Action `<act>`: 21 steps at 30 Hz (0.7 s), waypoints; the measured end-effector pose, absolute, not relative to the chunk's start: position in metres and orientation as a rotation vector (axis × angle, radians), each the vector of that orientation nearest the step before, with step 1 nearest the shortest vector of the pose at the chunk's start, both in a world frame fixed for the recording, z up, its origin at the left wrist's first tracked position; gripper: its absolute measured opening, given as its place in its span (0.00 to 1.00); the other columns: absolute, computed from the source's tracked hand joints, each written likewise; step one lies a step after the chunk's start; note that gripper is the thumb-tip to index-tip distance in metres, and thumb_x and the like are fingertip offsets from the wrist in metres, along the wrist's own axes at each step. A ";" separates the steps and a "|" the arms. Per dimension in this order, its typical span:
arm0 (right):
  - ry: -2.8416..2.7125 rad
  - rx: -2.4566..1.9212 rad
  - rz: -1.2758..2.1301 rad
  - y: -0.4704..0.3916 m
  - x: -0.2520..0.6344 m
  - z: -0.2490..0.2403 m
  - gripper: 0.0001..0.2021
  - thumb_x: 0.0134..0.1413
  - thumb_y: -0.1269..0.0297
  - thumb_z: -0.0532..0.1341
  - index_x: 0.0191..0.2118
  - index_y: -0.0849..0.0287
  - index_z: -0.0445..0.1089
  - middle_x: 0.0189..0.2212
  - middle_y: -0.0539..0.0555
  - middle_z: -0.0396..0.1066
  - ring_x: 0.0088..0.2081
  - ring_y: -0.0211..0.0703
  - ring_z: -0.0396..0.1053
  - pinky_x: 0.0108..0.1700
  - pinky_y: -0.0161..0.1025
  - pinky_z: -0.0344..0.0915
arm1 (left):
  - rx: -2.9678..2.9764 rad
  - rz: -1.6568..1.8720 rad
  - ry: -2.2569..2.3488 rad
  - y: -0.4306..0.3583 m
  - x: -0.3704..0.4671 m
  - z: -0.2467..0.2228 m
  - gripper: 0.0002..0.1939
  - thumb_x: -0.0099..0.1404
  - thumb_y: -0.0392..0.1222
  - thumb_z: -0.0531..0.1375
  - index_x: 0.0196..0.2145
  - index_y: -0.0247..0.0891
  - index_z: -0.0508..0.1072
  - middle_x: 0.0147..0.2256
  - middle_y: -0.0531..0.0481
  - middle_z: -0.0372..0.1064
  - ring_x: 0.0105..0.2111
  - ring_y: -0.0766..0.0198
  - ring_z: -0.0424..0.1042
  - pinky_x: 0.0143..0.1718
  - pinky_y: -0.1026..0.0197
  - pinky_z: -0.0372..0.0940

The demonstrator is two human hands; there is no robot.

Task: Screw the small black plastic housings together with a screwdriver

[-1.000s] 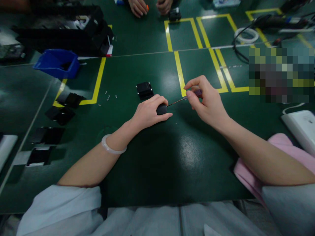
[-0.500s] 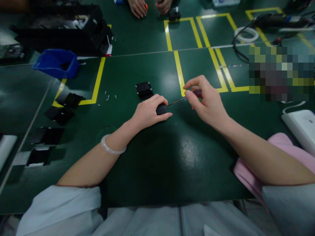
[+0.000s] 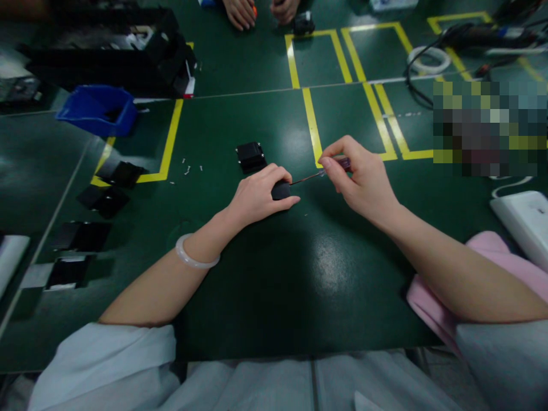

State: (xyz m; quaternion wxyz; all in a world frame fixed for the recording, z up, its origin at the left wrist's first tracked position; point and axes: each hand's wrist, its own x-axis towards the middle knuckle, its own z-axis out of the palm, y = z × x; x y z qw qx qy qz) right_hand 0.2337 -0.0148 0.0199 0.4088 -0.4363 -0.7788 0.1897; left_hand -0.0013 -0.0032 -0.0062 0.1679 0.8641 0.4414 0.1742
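Note:
My left hand (image 3: 260, 194) is closed around a small black block-shaped part (image 3: 281, 190), pressing it to the green tabletop. A screwdriver (image 3: 310, 177) is gripped in my right hand (image 3: 357, 174), its handle mostly under the fingers. The thin shaft slants down to the left, and its tip meets the right end of the black part; what it touches there is too small to make out. Just beyond my left hand lies another black part (image 3: 250, 157) with shiny points at its corners. Several tiny screws (image 3: 187, 169) are scattered to the left.
A column of black parts (image 3: 83, 236) runs down the left side. Behind them stand a blue bin (image 3: 99, 111) and a black rack (image 3: 115, 63). Pink cloth (image 3: 436, 302) and a white box (image 3: 524, 222) lie at right. A co-worker's hands (image 3: 240, 12) show at the far side.
The fingers of my right hand have shifted slightly on the screwdriver handle, the index finger drawing in toward the thumb. My left hand and the black part stay where they were.

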 end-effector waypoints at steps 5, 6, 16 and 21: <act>-1.975 -1.103 0.483 -0.016 0.232 0.021 0.08 0.65 0.66 0.54 0.48 0.55 0.64 0.26 0.45 0.64 0.24 0.35 0.66 0.32 0.39 0.63 | 2.451 0.492 1.260 -0.004 -0.002 -0.005 0.20 0.66 0.59 0.61 0.44 0.40 0.71 0.45 0.48 0.72 0.44 0.56 0.72 0.42 0.57 0.64; -1.973 -1.098 0.487 -0.016 0.232 0.022 0.08 0.65 0.66 0.54 0.48 0.55 0.64 0.27 0.45 0.64 0.24 0.35 0.66 0.32 0.39 0.64 | 2.451 0.493 1.258 -0.004 -0.002 -0.005 0.20 0.66 0.59 0.61 0.44 0.40 0.71 0.45 0.48 0.72 0.44 0.56 0.72 0.42 0.57 0.64; -1.972 -1.126 0.448 -0.015 0.233 0.020 0.04 0.66 0.63 0.55 0.42 0.54 0.66 0.25 0.45 0.65 0.24 0.35 0.65 0.31 0.39 0.61 | 2.453 0.492 1.261 -0.004 -0.002 -0.006 0.20 0.66 0.59 0.60 0.44 0.40 0.71 0.45 0.48 0.72 0.44 0.56 0.72 0.43 0.57 0.64; -1.968 -1.095 0.451 -0.015 0.233 0.020 0.06 0.66 0.64 0.54 0.46 0.54 0.64 0.27 0.46 0.66 0.25 0.36 0.65 0.33 0.40 0.64 | 2.443 0.487 1.259 -0.004 -0.002 -0.005 0.20 0.66 0.60 0.60 0.44 0.40 0.71 0.45 0.47 0.72 0.44 0.56 0.72 0.43 0.57 0.64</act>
